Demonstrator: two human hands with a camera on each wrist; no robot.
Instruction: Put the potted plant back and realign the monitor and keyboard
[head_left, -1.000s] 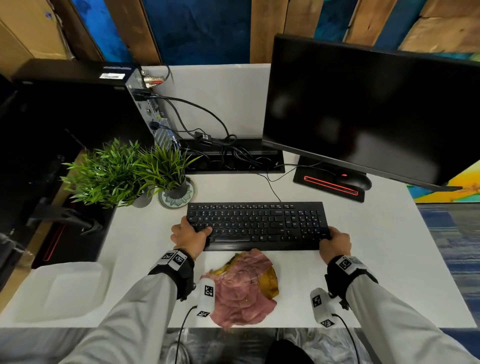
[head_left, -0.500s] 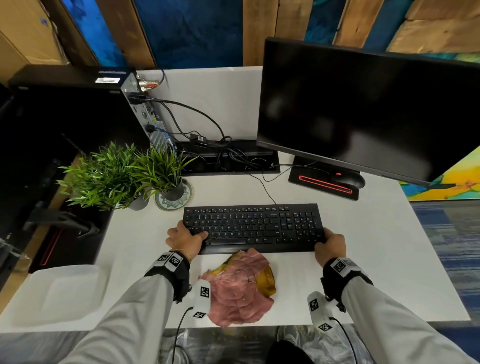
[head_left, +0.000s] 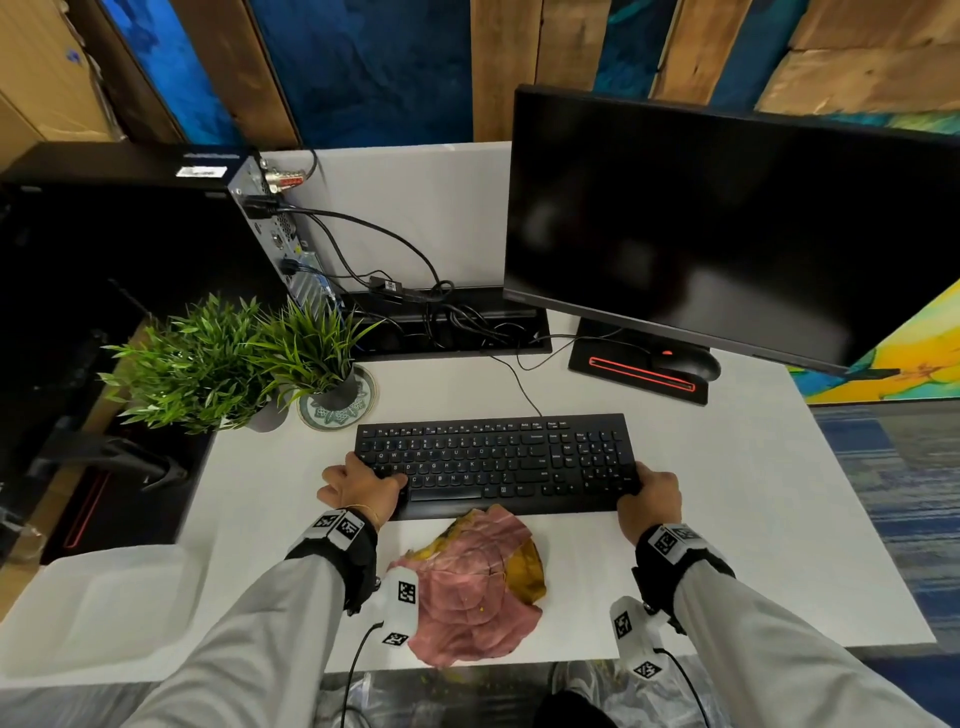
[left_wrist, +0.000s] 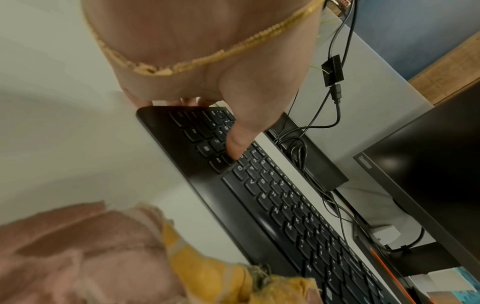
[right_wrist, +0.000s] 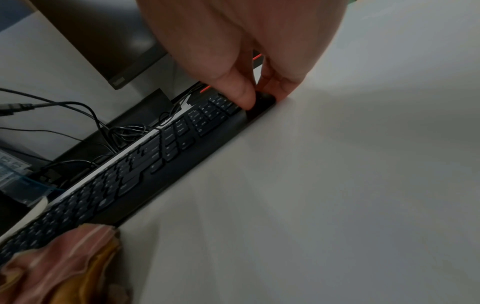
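Note:
A black keyboard (head_left: 498, 462) lies across the white desk (head_left: 727, 493) in front of me. My left hand (head_left: 363, 486) grips its near left corner, thumb on the keys (left_wrist: 235, 142) and fingers curled round the edge. My right hand (head_left: 649, 499) grips the near right corner (right_wrist: 262, 102), thumb on top and fingers against the side. A crumpled pink and yellow cloth (head_left: 478, 582) lies on the desk just before the keyboard, between my wrists, and shows in the wrist views too (left_wrist: 103, 257) (right_wrist: 59, 265).
A dark monitor (head_left: 727, 218) stands at the back right, a black mouse (head_left: 691, 364) on its base. A black computer tower (head_left: 130, 223) with trailing cables (head_left: 441, 312) is at the back left. Two potted plants (head_left: 234, 358) stand left of the keyboard. A white tray (head_left: 98, 608) sits near left.
The keyboard, still held at both ends, has shifted slightly away from me toward the monitor. The cloth has stayed where it lay.

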